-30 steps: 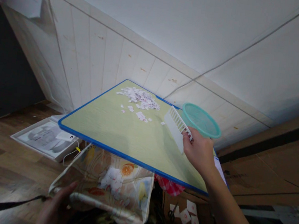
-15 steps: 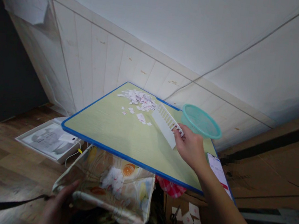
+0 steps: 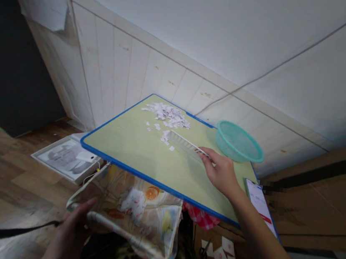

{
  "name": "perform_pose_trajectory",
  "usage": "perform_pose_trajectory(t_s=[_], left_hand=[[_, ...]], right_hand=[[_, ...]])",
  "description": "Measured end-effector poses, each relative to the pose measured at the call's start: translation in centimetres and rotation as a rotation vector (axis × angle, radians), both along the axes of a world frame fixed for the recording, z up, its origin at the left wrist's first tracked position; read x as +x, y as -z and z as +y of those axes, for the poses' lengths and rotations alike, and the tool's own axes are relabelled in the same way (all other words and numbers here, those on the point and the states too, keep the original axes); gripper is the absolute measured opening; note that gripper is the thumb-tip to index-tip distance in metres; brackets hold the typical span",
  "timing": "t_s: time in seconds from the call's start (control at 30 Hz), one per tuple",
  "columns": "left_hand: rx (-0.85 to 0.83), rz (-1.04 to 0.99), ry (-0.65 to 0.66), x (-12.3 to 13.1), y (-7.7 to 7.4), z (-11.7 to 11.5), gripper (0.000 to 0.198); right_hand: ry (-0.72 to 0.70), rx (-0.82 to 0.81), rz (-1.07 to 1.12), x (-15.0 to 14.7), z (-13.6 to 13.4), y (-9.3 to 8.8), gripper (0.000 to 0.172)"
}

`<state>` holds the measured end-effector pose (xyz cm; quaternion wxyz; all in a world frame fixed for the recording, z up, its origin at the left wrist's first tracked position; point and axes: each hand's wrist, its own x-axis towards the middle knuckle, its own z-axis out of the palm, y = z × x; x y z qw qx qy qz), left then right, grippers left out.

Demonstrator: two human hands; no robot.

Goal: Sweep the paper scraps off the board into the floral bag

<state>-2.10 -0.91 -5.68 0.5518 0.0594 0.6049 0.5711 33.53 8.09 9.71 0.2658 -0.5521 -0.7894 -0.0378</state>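
The right hand [image 3: 221, 173] is gripping, at its near end, a probably light, stiff plastic rack [image 3: 184, 142] lying on the counter [image 3: 132, 149] beside paper scraps [image 3: 168, 115], while the left hand [image 3: 68, 234] is clutching a soft bag [image 3: 131, 212].

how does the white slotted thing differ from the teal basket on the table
The white slotted plastic panel is flat and rectangular; the teal plastic mesh basket is a round bowl. The panel is held in the right hand, laid low by the loose paper scraps; the basket stands upright, untouched. Both are openwork plastic on the green blue-edged table.
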Motion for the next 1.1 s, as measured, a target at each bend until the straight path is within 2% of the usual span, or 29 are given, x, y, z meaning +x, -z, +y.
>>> perform_pose_trajectory(t_s=[0.17,0.33,0.43,0.53,0.67,0.8,0.9,1.0,1.1], left_hand=[[0.076,0.012,-0.005,0.2,0.3,-0.5,0.031],[0.086,0.008,-0.015,0.4,-1.0,-0.4,0.028],[0.029,0.000,-0.017,0.3,-1.6,0.0,0.029],[-0.012,-0.026,-0.016,0.3,-1.6,0.2,0.032],[0.028,-0.011,-0.014,0.2,-0.9,0.1,0.032],[0.015,-0.020,0.000,0.2,-0.7,-0.1,0.031],[0.016,-0.029,0.014,0.2,-0.7,-0.2,0.030],[0.022,-0.027,0.024,0.1,-0.6,-0.2,0.030],[0.012,-0.017,-0.001,0.3,-0.7,-0.2,0.033]], right_hand=[[-0.095,-0.023,0.006,0.1,-0.3,0.1,0.029],[-0.121,-0.006,0.063,-0.7,-0.8,-0.6,0.028],[-0.154,-0.038,0.055,-0.5,-0.8,-0.8,0.027],[-0.094,-0.021,0.026,0.5,-0.8,-1.4,0.026],[-0.038,0.033,0.017,1.7,-1.0,-2.4,0.026],[-0.075,-0.066,0.046,2.2,-1.7,-3.4,0.024],[-0.040,-0.084,0.077,3.3,-1.7,-4.0,0.023],[0.035,-0.010,0.094,4.5,-0.9,-3.9,0.025],[0.033,-0.009,0.116,4.7,0.2,-3.1,0.026]])
